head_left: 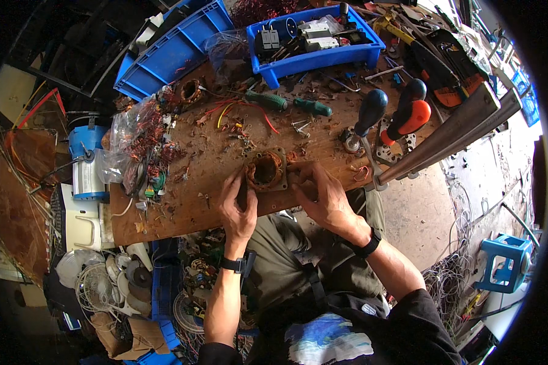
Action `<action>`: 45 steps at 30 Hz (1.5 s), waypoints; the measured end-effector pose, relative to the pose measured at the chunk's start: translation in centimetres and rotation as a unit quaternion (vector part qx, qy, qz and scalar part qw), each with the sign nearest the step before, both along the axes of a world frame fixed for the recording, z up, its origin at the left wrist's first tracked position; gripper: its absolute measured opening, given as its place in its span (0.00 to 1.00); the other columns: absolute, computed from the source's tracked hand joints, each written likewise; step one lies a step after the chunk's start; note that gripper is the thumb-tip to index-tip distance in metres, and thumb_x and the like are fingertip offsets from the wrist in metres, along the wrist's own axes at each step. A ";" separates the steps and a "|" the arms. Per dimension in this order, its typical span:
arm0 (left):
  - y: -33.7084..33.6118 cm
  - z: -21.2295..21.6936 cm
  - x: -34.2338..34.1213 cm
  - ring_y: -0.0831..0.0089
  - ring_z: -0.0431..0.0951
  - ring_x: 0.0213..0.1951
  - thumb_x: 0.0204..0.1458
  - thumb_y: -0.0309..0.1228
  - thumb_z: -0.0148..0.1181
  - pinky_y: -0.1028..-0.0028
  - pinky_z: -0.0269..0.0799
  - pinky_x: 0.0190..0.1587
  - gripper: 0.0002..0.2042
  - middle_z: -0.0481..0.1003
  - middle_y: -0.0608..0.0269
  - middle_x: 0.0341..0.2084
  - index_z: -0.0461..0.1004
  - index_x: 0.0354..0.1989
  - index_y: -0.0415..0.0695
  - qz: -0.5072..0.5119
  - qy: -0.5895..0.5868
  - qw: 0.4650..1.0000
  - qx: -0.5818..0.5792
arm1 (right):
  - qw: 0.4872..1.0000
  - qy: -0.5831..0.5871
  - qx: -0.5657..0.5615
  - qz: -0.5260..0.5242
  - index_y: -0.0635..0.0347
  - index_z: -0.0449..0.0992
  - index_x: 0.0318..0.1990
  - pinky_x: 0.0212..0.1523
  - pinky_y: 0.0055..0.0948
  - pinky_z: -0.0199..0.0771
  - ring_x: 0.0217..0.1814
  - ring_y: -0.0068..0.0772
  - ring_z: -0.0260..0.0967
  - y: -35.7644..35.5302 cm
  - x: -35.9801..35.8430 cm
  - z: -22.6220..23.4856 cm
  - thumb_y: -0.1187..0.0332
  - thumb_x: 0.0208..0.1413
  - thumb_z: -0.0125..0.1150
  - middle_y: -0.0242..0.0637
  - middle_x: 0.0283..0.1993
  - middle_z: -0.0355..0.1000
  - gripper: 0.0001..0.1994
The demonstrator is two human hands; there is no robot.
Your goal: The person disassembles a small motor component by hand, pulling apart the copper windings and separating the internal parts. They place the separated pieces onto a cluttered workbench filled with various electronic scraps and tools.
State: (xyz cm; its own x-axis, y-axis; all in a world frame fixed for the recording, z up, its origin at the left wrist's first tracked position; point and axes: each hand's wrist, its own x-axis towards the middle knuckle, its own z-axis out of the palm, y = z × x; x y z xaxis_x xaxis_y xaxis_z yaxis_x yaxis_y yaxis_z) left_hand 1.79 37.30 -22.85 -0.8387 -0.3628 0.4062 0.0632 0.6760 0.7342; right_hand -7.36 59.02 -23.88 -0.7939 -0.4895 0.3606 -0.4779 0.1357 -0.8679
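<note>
A motor stator [265, 185] with a ring of copper windings and a squarish metal flange rests near the front edge of the wooden bench, its round bore facing up. My left hand [238, 210] grips its left side, the thumb and fingers curled against the windings. On the opposite side, my right hand [324, 198] has its fingers bent and closed at the flange's edge. Its fingertips are partly hidden, so any loose wire between them cannot be made out. A small bit of copper winding [293, 156] lies just behind the flange.
Green-handled screwdrivers [266, 100] and red wires lie behind the stator. Long metal bars [447, 137] jut over the right edge, near upright handled tools [371, 112]. A blue bin [323, 59] of parts stands at the back; tangled copper wire [141, 143] heaps at left.
</note>
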 end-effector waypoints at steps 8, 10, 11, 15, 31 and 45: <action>-0.1 0.1 -0.1 0.50 0.78 0.62 0.62 0.26 0.58 0.59 0.70 0.67 0.22 0.77 0.41 0.60 0.75 0.63 0.29 -0.001 -0.003 1.000 -0.014 | 1.000 -0.003 0.004 -0.001 0.64 0.66 0.49 0.44 0.43 0.85 0.48 0.52 0.84 -0.1 -0.1 -0.4 0.74 0.64 0.66 0.49 0.56 0.76 0.14; 0.0 0.2 -0.1 0.50 0.78 0.62 0.62 0.26 0.58 0.59 0.70 0.67 0.22 0.77 0.41 0.60 0.75 0.63 0.29 0.000 -0.001 1.000 -0.024 | 1.000 0.006 -0.002 0.001 0.64 0.66 0.49 0.44 0.43 0.85 0.48 0.52 0.84 -0.1 -0.1 -0.3 0.74 0.64 0.66 0.49 0.56 0.76 0.14; 0.0 0.2 -0.1 0.50 0.78 0.62 0.61 0.26 0.58 0.59 0.70 0.67 0.22 0.77 0.41 0.60 0.75 0.63 0.29 0.001 0.001 1.000 -0.030 | 1.000 0.010 -0.006 0.002 0.63 0.66 0.48 0.44 0.42 0.85 0.48 0.52 0.84 -0.1 -0.1 -0.3 0.74 0.64 0.66 0.49 0.56 0.76 0.14; 0.1 0.3 -0.2 0.50 0.78 0.62 0.61 0.25 0.59 0.59 0.71 0.67 0.22 0.77 0.41 0.59 0.76 0.62 0.29 0.001 0.005 0.999 -0.036 | 1.000 -0.018 0.008 -0.001 0.63 0.66 0.48 0.44 0.41 0.83 0.49 0.51 0.84 0.0 0.0 -0.5 0.74 0.65 0.66 0.49 0.55 0.77 0.13; -1.0 -0.4 0.5 0.56 0.75 0.65 0.60 0.24 0.63 0.64 0.67 0.68 0.23 0.75 0.44 0.61 0.74 0.64 0.27 -0.053 0.022 0.995 0.080 | 1.000 -0.005 0.010 -0.020 0.61 0.71 0.60 0.54 0.47 0.81 0.56 0.54 0.79 -0.6 0.2 0.2 0.61 0.54 0.80 0.50 0.54 0.79 0.31; -0.6 0.3 0.5 0.67 0.74 0.65 0.62 0.23 0.66 0.67 0.69 0.67 0.24 0.76 0.54 0.62 0.74 0.67 0.39 -0.099 0.050 0.949 0.295 | 0.996 0.016 0.054 -0.072 0.60 0.73 0.60 0.56 0.40 0.82 0.57 0.46 0.80 -1.1 0.7 -0.2 0.65 0.48 0.85 0.46 0.54 0.78 0.33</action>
State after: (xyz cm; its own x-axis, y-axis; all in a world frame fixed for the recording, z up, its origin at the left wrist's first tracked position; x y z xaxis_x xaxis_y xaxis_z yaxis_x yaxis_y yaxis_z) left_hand 2.24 36.68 -22.50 -0.8818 -0.3917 0.2628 0.2357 0.1168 0.9648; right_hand -6.71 57.89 -24.10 -0.8472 -0.4092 0.3388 -0.4747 0.2970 -0.8285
